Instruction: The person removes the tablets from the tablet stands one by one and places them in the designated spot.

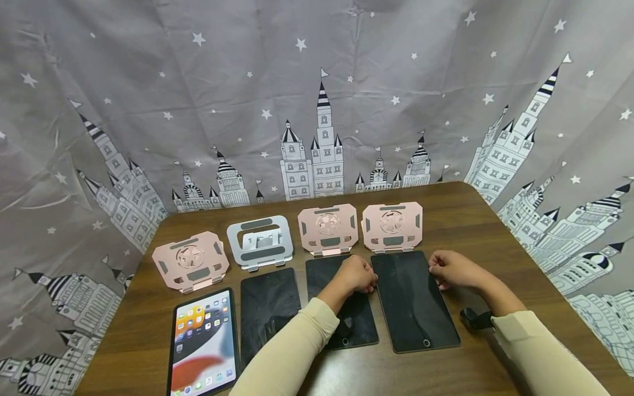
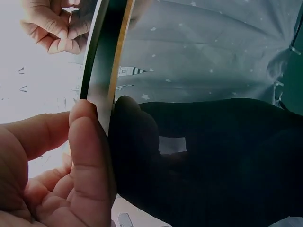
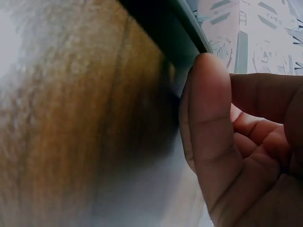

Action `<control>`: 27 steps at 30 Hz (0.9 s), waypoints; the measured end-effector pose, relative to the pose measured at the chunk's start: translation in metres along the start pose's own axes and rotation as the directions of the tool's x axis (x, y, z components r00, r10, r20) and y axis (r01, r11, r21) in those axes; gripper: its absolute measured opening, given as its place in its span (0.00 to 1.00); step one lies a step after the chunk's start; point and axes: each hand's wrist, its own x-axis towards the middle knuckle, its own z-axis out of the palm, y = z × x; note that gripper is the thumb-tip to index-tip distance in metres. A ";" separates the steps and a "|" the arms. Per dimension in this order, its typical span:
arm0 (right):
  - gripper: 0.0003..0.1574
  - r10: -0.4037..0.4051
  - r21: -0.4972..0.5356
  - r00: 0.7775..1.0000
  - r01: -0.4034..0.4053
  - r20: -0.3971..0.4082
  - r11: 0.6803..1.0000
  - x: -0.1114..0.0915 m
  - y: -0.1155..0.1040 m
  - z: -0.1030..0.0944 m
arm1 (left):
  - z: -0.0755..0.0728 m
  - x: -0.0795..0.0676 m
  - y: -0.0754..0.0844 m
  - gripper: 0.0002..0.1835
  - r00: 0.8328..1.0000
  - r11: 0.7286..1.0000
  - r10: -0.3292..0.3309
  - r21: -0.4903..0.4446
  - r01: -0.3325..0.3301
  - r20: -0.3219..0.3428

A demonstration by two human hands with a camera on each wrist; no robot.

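The rightmost dark tablet [image 1: 413,302], its home button towards me, lies on the wooden table between both hands. My left hand [image 1: 354,275] reaches over a neighbouring dark tablet [image 1: 322,272] and pinches the rightmost one by its left edge. In the left wrist view, the thumb and fingers of the left hand [image 2: 61,156] meet at that edge. On the opposite side, my right hand [image 1: 453,268] pinches the right edge near its upper part. The right wrist view has the fingers of the right hand [image 3: 213,118] against the tablet's thin rim [image 3: 189,21].
Another dark tablet [image 1: 267,297] and a lit tablet [image 1: 205,335] with app icons lie to the left. Behind them stand a silver stand [image 1: 238,234] and pink folding stands [image 1: 223,258], [image 1: 307,234], [image 1: 369,228]. A grey curtain [image 1: 346,49] with castles hangs behind the table [image 1: 446,206].
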 end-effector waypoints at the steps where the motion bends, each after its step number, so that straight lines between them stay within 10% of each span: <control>1: 0.03 0.003 -0.006 1.000 -0.003 -0.002 1.000 0.000 0.000 0.000 | 0.000 0.000 0.000 0.15 1.000 1.000 -0.001 0.007 0.001 -0.004; 13: 0.03 -0.003 -0.101 1.000 0.001 -0.029 0.995 -0.002 -0.003 0.003 | 0.000 -0.001 0.003 0.17 1.000 0.990 0.004 0.139 -0.005 0.011; 27: 0.08 -0.002 -0.211 0.995 -0.019 -0.098 0.977 -0.006 -0.004 -0.001 | -0.016 -0.015 -0.009 0.09 0.990 0.994 0.099 -0.048 -0.095 0.100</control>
